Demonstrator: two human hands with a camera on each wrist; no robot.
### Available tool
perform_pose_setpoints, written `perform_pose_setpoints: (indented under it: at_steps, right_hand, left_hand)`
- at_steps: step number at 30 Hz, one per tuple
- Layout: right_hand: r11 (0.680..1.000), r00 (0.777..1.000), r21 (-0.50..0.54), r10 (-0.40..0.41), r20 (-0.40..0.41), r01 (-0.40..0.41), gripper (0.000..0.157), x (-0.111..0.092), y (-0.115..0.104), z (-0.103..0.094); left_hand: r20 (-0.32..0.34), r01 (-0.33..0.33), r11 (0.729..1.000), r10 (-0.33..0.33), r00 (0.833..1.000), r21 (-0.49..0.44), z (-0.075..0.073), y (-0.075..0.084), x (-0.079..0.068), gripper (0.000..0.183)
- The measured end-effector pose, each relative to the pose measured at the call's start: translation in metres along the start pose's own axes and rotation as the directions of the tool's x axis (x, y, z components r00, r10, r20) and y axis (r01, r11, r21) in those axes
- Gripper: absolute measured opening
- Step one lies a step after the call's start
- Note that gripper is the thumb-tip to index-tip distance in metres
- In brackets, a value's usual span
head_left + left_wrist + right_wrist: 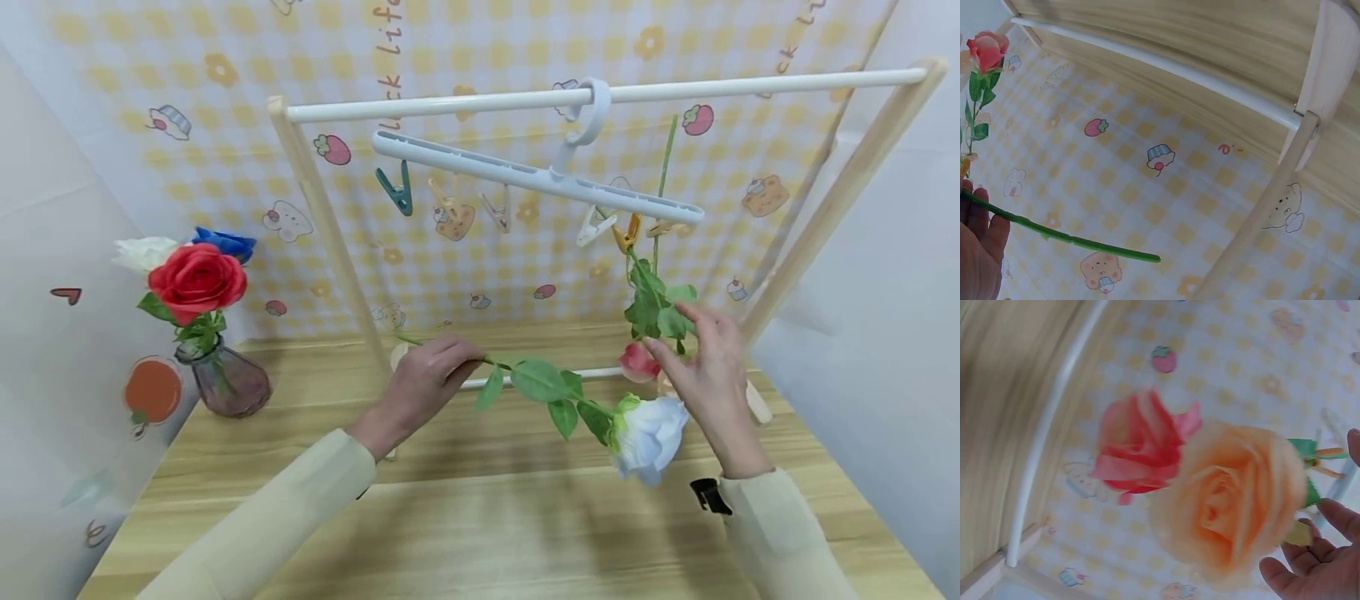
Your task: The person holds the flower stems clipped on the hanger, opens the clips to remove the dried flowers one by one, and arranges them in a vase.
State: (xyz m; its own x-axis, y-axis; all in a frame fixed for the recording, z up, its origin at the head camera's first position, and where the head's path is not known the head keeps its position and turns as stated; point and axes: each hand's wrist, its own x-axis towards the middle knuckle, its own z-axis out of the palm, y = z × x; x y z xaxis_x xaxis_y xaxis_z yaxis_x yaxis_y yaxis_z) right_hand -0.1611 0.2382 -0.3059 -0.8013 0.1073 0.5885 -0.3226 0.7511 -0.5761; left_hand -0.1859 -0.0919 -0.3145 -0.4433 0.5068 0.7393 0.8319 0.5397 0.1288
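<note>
My left hand pinches the green stem of a pale bluish-white rose, whose bloom points right above the table. In the left wrist view, the bare stem end sticks out past the fingers. My right hand is beside two roses hanging head down, its fingers parted near their leaves. One is a pink rose; the other is a peach rose, mostly hidden in the head view. An orange clip holds a hanging stem. Whether the right fingertips touch a leaf is unclear.
A white hanger hooks over the rack's white bar, tilted down to the right. Its other clips include a teal clip and a white clip. At left stands a glass vase with red, white and blue roses.
</note>
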Motion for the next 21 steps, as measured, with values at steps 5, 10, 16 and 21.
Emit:
perform_pose_setpoints:
  at_steps: [5, 10, 16, 21]
  right_hand:
    - [0.998, 0.998, -0.023, -0.052, 0.031, 0.053, 0.063, 0.017, 0.013, 0.014]
    - [0.999, 0.998, -0.011, -0.032, 0.053, 0.033, 0.053, 0.023, 0.016, 0.023]
    - [0.999, 0.999, -0.019, -0.039, -0.013, 0.039, 0.032, 0.020, 0.015, 0.029]
    - [0.998, 0.997, -0.009, -0.057, -0.052, 0.057, 0.025, 0.017, 0.015, 0.031]
  left_hand:
    - [-0.021, 0.032, 0.999, -0.032, 0.999, -0.011, -0.011, 0.002, -0.009, 0.016]
    - [-0.016, 0.065, 0.998, -0.065, 0.998, -0.028, -0.015, 0.002, -0.015, 0.018]
    - [-0.021, 0.100, 0.995, -0.100, 0.995, -0.026, -0.019, -0.001, -0.022, 0.018]
    - [-0.023, 0.114, 0.993, -0.114, 0.993, -0.029, -0.024, -0.003, -0.030, 0.018]
